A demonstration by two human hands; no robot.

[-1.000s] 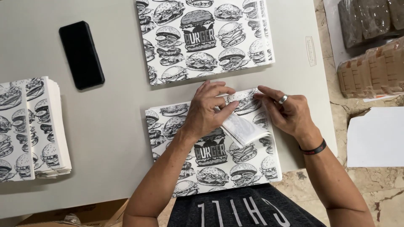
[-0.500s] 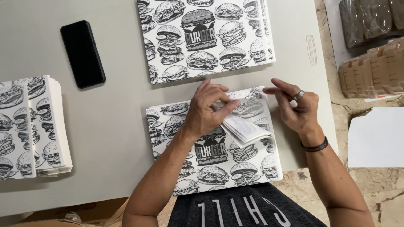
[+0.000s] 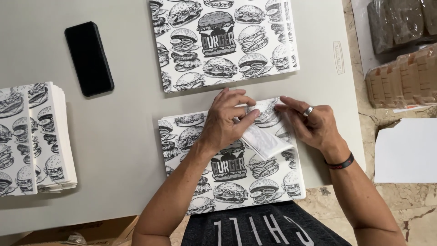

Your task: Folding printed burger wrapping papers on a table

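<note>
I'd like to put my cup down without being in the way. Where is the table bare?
The widest bare patch of the grey table lies between the black phone, the folded paper pile at the left edge and the printed sheet under both hands. A narrower strip runs right of the upper paper stack. Around the left hand and right hand it is crowded.

Eatery prep table (image 3: 114, 150): burger-print wrapper stacks (image 3: 223, 41)

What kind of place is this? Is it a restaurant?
Probably a food-shop prep or packing table. Both hands, left hand and right hand, fold a burger-patterned paper sheet, with a flat stack and a folded pile of such sheets nearby.
</note>
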